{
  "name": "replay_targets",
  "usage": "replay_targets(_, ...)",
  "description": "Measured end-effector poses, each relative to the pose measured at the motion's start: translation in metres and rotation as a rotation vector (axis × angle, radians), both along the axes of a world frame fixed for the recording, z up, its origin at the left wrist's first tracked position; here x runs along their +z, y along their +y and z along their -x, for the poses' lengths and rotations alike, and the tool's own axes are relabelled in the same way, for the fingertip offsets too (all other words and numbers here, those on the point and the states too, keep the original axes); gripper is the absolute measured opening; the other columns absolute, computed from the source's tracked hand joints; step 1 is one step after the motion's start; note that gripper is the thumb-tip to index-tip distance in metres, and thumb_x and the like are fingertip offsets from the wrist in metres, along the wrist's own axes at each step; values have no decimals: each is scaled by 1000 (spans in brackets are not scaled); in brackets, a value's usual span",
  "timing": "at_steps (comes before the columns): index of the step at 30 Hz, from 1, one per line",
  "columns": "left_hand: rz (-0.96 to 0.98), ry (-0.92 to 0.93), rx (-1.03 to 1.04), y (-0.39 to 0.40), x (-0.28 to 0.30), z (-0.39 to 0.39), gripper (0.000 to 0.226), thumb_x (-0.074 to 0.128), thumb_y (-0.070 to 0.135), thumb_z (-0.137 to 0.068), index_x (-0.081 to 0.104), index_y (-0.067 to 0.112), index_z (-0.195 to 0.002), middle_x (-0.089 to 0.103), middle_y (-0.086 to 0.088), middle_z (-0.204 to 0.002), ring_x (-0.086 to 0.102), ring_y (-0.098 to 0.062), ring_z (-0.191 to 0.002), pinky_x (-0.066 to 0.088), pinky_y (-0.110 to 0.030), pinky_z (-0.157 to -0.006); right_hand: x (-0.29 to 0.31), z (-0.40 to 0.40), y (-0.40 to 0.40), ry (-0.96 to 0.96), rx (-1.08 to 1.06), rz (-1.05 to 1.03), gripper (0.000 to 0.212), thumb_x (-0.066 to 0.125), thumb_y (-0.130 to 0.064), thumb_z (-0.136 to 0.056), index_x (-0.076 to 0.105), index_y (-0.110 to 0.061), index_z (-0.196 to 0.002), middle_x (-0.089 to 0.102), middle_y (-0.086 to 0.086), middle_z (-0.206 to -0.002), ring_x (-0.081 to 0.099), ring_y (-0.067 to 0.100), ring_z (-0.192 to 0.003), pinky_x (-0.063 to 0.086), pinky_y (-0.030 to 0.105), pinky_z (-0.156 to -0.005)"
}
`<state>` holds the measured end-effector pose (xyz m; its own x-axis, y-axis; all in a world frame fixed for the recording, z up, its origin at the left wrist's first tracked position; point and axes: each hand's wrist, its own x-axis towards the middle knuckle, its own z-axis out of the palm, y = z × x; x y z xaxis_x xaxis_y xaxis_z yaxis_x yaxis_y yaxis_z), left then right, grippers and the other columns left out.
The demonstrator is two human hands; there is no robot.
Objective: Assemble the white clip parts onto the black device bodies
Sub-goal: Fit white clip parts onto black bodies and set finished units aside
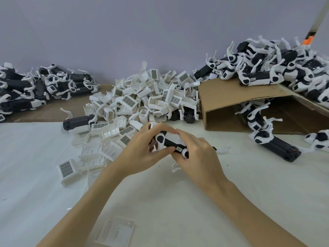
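Observation:
Over the middle of the white table both hands grip one black device body (170,142) that has white parts on it. My left hand (142,154) wraps its left end, thumb underneath, where a white clip part (161,139) with a black round spot sits. My right hand (197,154) covers its right end from above. The far end of the device is hidden under my right fingers. A large heap of loose white clip parts (140,98) with gridded faces lies just beyond my hands.
A pile of black-and-white devices (35,88) lies at the back left. Another pile (277,68) spills over a tipped cardboard box (231,97) at the right, with single devices (277,145) on the table. A clear plastic tray (115,232) lies near me.

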<state>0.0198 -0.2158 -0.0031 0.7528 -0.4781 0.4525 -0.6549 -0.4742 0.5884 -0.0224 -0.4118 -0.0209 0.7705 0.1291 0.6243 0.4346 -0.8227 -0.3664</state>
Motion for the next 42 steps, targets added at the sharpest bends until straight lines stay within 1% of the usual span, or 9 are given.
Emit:
replay_targets(4, 65, 79, -2, 0, -2, -1, 33, 74, 42, -93, 62, 44, -124, 60, 15, -111, 58, -28, -88, 49, -30, -67, -1, -4, 2, 35, 52, -58, 60, 81, -24, -91, 59, -8, -144, 71, 7, -127, 67, 33, -112, 55, 41, -94)
replay_targets(10, 70, 85, 8, -2, -2, 0, 31, 72, 47, -92, 61, 47, -120, 60, 14, -107, 58, -29, -88, 52, -42, -69, 2, -5, -1, 18, 31, 13, 46, 84, -26, -88, 67, -8, -127, 74, 3, -99, 62, 34, -72, 47, 36, -61)
replay_targets(14, 60, 85, 9, -2, -1, 1, 31, 74, 42, -92, 61, 47, -119, 63, 10, -108, 58, -30, -88, 53, -47, -72, -1, -3, 1, -10, 14, 16, 50, 86, -26, -86, 66, -7, -128, 74, 4, -103, 63, 34, -71, 49, 36, -62)
replay_targets(17, 68, 81, 38, -4, -1, 1, 31, 75, 40, -92, 62, 45, -119, 60, 10, -102, 54, -26, -80, 47, -32, -67, -2, 0, 2, 7, 14, -44, 54, 84, -24, -88, 62, -6, -133, 71, 7, -117, 67, 35, -90, 58, 42, -73)
replay_targets(22, 109, 107, 51, -7, -1, 4, 31, 75, 38, -90, 63, 39, -119, 62, -2, -100, 54, -28, -82, 48, -38, -69, 0, -3, 0, -21, 40, -60, 42, 88, -16, -82, 64, -2, -113, 65, 8, -103, 61, 28, -96, 57, 38, -77)
replay_targets(31, 124, 118, 80, -10, 2, 6, 29, 75, 37, -87, 64, 35, -114, 62, 0, -82, 46, -15, -70, 41, -33, -68, -2, -4, 0, -56, 13, 72, 39, 83, -28, -89, 69, -2, -114, 72, 8, -85, 66, 31, -80, 51, 37, -67)
replay_targets(36, 109, 100, 12, 0, 3, 5, 32, 79, 29, -93, 63, 36, -120, 60, 2, -108, 57, -20, -97, 53, -40, -77, -2, -8, -10, 80, 147, -136, 44, 82, -31, -90, 67, -13, -127, 72, -1, -110, 67, 17, -104, 53, 28, -86)
replay_targets(40, 30, -115, -74, 12, 8, 2, 32, 81, 12, -93, 67, 18, -121, 48, -3, -138, 48, -22, -135, 52, -36, -99, 9, -15, -34, 708, 615, -807, 42, 48, -42, -103, 61, -24, -138, 67, -3, -136, 60, 19, -130, 51, 35, -105)
replay_targets(42, -38, -210, -106, 12, 11, 3, 28, 79, 18, -95, 69, 20, -121, 41, -2, -145, 48, -20, -137, 55, -42, -98, 14, -18, -41, 780, 646, -849, 48, 38, -45, -106, 65, -20, -137, 69, 3, -136, 62, 24, -129, 51, 39, -104)
